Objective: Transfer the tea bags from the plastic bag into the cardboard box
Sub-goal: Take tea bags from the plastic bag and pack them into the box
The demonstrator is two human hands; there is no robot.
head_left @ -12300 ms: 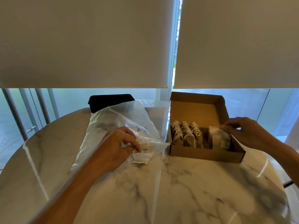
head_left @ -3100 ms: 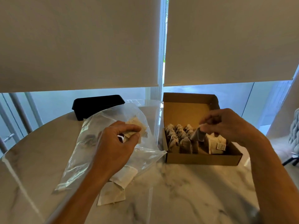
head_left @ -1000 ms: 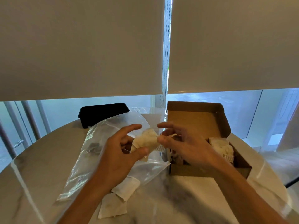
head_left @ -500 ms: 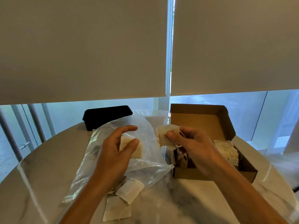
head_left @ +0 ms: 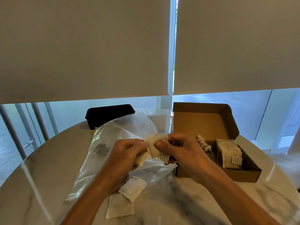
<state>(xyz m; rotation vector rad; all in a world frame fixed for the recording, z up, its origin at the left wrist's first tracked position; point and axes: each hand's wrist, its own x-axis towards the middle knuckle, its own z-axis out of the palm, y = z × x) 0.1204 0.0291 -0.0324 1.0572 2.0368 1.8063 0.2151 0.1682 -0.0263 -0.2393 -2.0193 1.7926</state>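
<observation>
Both hands, left (head_left: 128,153) and right (head_left: 181,151), pinch pale, crumpled tea bags (head_left: 155,146) (printed tags dangling) above the plastic bag (head_left: 113,140).

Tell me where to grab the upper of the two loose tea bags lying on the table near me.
Pinch the upper loose tea bag by its right corner, coming from above and the right. It lies flat and overlaps the lower tea bag. Its left side sits against the left forearm, and the plastic bag lies just behind it.

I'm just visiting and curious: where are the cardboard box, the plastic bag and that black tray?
cardboard box (head_left: 206,122): head view, inside of raised lid.
plastic bag (head_left: 113,137): head view, upper clear film.
black tray (head_left: 110,113): head view, front wall.
</observation>
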